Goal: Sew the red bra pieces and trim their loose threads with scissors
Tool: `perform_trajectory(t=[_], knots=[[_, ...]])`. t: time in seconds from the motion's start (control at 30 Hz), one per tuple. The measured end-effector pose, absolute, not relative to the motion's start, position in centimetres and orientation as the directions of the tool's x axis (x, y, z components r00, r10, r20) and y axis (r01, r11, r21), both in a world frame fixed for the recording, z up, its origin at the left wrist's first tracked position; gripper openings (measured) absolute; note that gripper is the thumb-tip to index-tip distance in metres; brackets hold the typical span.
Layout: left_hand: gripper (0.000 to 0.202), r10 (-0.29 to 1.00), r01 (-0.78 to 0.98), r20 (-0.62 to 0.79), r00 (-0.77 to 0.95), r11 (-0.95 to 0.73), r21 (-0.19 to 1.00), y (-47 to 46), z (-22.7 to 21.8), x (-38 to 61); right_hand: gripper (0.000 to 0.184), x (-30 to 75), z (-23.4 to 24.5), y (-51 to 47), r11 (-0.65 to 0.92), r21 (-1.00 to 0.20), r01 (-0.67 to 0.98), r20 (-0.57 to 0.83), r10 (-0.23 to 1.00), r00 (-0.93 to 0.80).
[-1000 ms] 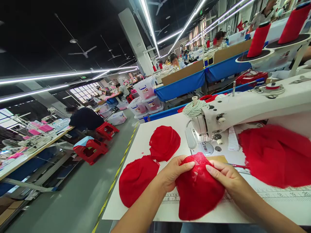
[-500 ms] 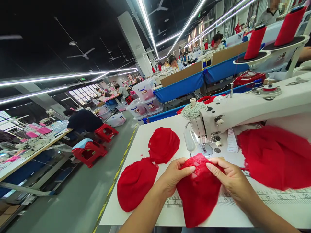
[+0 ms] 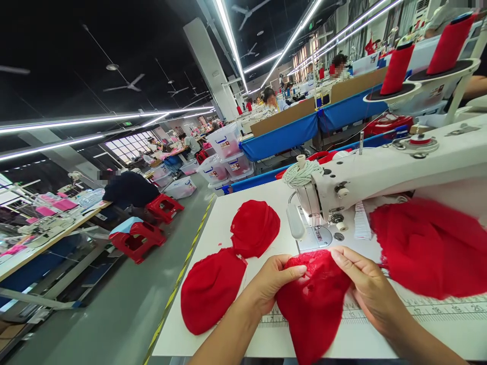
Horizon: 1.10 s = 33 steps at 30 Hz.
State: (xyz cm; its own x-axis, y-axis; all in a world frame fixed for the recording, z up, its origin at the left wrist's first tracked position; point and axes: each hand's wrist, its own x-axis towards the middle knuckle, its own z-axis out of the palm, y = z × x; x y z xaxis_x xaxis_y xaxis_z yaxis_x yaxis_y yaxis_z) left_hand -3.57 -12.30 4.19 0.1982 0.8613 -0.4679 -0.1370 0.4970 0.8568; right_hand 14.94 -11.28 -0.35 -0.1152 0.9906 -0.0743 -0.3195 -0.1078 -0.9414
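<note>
Between my two hands, just in front of the sewing machine (image 3: pixel 342 172), hangs a piece of red fabric (image 3: pixel 312 304) with a lacy upper edge. My left hand (image 3: pixel 276 281) pinches its left top edge, thumb lying on the front. Its right top corner is gripped between the thumb and fingers of my right hand (image 3: pixel 361 276). The needle area and metal plate (image 3: pixel 319 236) sit just beyond the cloth. Two rounded red fabric pieces, one farther back (image 3: pixel 255 228) and one nearer (image 3: pixel 213 291), lie to the left. A larger heap of sheer red fabric (image 3: pixel 433 248) rests on the right.
A ruler strip (image 3: pixel 426 309) runs along the white table (image 3: pixel 220 350). Red thread cones (image 3: pixel 397 68) stand behind the machine. Clear plastic boxes (image 3: pixel 224 142) are stacked beyond the table. Red stools (image 3: pixel 137 241) stand left across the aisle, near a seated person (image 3: pixel 131 192).
My right hand has shifted slightly right and the fabric's top edge has spread and tilted. The cloth sits a little lower, farther from the needle. Both hands keep their grip.
</note>
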Motion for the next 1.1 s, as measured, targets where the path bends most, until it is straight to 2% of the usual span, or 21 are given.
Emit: perform_trajectory(t=[0.2, 0.33, 0.53, 0.73, 1.1], knots=[[0.04, 0.869, -0.158, -0.453, 0.201, 0.485, 0.86, -12.2, 4.0, -3.9, 0.041, 14.6, -0.9, -11.1, -0.073, -0.946, -0.315, -0.067, 0.997, -0.03], [0.043, 0.864, -0.154, -0.473, 0.171, 0.497, 0.854, -12.3, 4.2, -3.6, 0.042, 14.9, -0.8, -11.1, -0.071, -0.952, -0.298, -0.051, 0.996, -0.072], [0.045, 0.868, -0.137, -0.473, 0.155, 0.493, 0.859, -12.4, 4.4, -3.4, 0.05, 15.1, -0.6, -11.2, -0.01, -0.987, -0.161, 0.007, 0.995, -0.104], [0.042, 0.885, -0.159, -0.445, 0.135, 0.463, 0.872, -12.4, 4.3, -3.6, 0.04, 14.7, -0.9, -12.0, 0.018, -0.994, -0.106, 0.027, 0.996, -0.085], [0.039, 0.895, -0.133, -0.432, 0.111, 0.444, 0.886, -12.6, 4.4, -3.8, 0.036, 14.7, -2.0, -11.3, 0.055, -0.995, -0.08, 0.061, 0.995, -0.084]])
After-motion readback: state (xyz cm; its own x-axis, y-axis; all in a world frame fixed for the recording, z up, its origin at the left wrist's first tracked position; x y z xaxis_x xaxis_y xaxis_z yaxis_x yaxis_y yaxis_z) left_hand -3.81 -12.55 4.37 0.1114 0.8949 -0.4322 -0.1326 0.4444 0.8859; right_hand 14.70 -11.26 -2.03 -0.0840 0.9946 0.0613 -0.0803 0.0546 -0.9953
